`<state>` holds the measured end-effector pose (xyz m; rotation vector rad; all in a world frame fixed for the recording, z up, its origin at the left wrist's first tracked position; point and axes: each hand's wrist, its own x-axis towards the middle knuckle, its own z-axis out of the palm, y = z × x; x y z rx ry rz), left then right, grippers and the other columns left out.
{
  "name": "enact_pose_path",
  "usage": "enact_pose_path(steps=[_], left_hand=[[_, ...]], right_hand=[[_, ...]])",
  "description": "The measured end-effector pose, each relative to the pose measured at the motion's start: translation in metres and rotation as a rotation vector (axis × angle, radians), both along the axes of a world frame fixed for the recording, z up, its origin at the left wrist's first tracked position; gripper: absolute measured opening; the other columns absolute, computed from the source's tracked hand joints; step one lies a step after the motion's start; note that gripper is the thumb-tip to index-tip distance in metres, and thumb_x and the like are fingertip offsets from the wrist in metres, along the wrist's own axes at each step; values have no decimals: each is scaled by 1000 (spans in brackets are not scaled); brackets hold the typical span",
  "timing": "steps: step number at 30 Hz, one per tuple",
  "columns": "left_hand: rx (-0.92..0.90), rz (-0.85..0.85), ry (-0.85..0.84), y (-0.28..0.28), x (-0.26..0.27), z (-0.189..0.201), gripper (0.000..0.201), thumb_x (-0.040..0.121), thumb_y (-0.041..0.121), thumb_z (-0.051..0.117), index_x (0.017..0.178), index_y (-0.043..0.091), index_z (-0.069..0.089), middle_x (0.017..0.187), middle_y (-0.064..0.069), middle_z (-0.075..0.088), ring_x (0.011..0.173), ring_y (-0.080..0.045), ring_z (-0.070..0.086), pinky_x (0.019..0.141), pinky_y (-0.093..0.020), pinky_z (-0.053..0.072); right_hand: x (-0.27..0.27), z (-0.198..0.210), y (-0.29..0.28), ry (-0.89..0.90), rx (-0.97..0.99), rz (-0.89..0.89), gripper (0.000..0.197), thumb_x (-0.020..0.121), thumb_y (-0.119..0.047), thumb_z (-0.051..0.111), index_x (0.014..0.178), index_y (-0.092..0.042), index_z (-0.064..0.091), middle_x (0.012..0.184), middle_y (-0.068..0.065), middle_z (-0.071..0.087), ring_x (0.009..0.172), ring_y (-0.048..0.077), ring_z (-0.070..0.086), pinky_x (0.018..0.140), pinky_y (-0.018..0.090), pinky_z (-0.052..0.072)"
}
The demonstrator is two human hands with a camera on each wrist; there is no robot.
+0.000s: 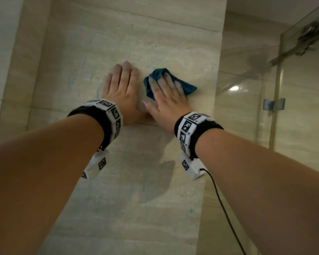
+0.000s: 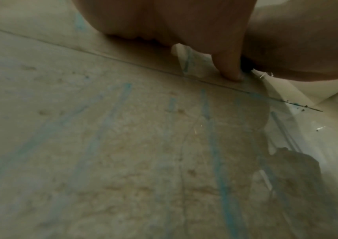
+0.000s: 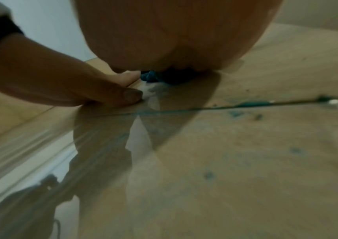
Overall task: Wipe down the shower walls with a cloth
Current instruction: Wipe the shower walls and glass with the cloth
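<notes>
Head view. Both arms reach out to the shower wall (image 1: 118, 34), beige stone-look tile. Left hand (image 1: 121, 87) lies flat on the tile, fingers straight and together, holding nothing; it looks like a brace. Right hand (image 1: 166, 96) lies flat too, fingers spread, pressing a teal cloth (image 1: 187, 87) against the wall. The cloth is bunched under the fingers and sticks out beyond them, up and to the right. The two hands sit just beside each other, cloth on the right one's far side. A glass panel (image 1: 302, 126) with a metal clamp (image 1: 273, 103) stands to the right. Faint blue streaks (image 1: 125, 162) mark the tile below the hands.

Left wrist view. Palm and thumb (image 2: 229, 67) rest on the tile just above a grout line (image 2: 82, 50). Blue streaks run over the tile on the camera's side of that line, unwiped as far as I can judge. Cloth not seen here.

Right wrist view. The heel of the right hand fills the top; a scrap of teal cloth shows under the palm, touching the wall. The left hand's thumb (image 3: 123, 95) lies close beside it. Blue residue sits in the grout line and dots the tile on the camera's side.

Judgement: wiping is under way, far from done. The soiled area lies wrist-ward of the cloth, so the right hand, the one carrying it, would need to draw back along its own forearm line, across the grout.
</notes>
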<state>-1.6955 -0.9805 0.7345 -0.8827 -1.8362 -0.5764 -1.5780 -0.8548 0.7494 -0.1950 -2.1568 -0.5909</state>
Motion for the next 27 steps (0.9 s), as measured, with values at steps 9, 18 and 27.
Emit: enact_pose_path(steps=[9,18,27], left_hand=[[-56,24,-92,-2,4,4,151,61,102,49,160,16,-26,167,-4,-36,155,-26,-31,127,-45,-14],[-74,17,-60,-1,1,4,151,61,103,48,158,17,-29,165,-5,-39,153,-26,-34,126,-45,-17],[-48,78,-49,-3,0,4,147,66,98,52,161,17,-24,168,-6,-33,156,-27,-28,127,-42,-15]], right_hand=[[53,-4,46,25,-184,-77,76,105,-62,21,164,-25,-9,172,6,-12,156,17,-18,127,39,-11],[38,70,42,221,-306,-153,80,103,-67,18,164,-20,-6,172,8,-10,158,22,-14,127,43,-6],[-6,46,-17,40,-63,-39,80,102,-68,19,164,-21,1,172,5,-4,158,22,-11,126,43,-7]])
